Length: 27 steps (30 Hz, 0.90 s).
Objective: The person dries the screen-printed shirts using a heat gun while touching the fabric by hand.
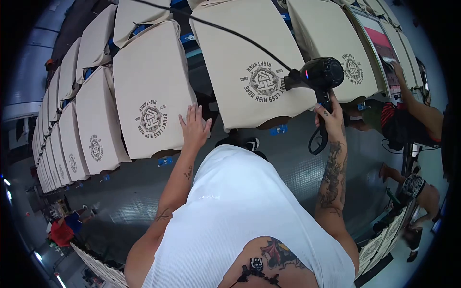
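My right hand (331, 117) is wrapped round the handle of a black hair dryer (324, 74). The dryer's nozzle points left, over the round dark print (265, 82) on a cream shirt (240, 48) laid on a board. A black cord runs from the dryer up to the left. My left hand (194, 127), its fingers spread, rests at the right edge of another cream shirt (151, 62), beside that shirt's round print (151, 118). It holds nothing.
More printed cream shirts (96, 120) on boards line up to the left and right. A screen frame (379, 48) lies at the upper right, with a co-worker's hand (397, 69) at it. Other people stand at lower right and lower left. Grey floor (240, 163) shows below the boards.
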### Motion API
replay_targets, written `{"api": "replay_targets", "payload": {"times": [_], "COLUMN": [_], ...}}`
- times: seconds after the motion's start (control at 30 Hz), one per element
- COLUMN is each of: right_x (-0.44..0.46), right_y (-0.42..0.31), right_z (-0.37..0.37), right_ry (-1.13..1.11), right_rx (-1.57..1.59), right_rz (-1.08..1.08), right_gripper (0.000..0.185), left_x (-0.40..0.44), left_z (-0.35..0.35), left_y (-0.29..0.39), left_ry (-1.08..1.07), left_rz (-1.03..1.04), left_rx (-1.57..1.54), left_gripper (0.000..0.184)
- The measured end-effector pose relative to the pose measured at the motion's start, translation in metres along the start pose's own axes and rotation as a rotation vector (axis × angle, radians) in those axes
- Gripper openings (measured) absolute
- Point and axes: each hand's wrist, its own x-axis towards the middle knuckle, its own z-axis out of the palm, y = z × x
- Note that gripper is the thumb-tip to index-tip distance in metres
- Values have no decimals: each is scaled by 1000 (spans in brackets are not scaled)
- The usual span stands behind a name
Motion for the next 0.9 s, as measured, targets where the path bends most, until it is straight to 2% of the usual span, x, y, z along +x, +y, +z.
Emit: {"api": "replay_targets", "payload": {"times": [0.13, 0.23, 0.53, 0.73, 0.8, 0.9], "right_x": [48, 69, 59, 21, 16, 27], "right_y": [-16, -33, -47, -45, -45, -37], "right_z": [4, 21, 77, 40, 16, -18], "right_ry": [9, -79, -375, -437, -352, -298], "right_rx": [22, 37, -41, -121, -180, -152], "right_rz": [-47, 0, 83, 166, 201, 143], "right_gripper": [77, 77, 83, 84, 82, 81], "left_x": [25, 52, 115, 108, 102, 89], "left_z": [10, 14, 18, 22, 24, 27], "left_y": [26, 39, 49, 62, 71, 90], "left_ry": [-10, 3, 15, -1, 10, 30], "left_rz": [39, 144, 242, 154, 129, 87], "left_rx": [-68, -122, -18, -46, -67, -90], "left_gripper": [60, 61, 61, 60, 60, 60]}}
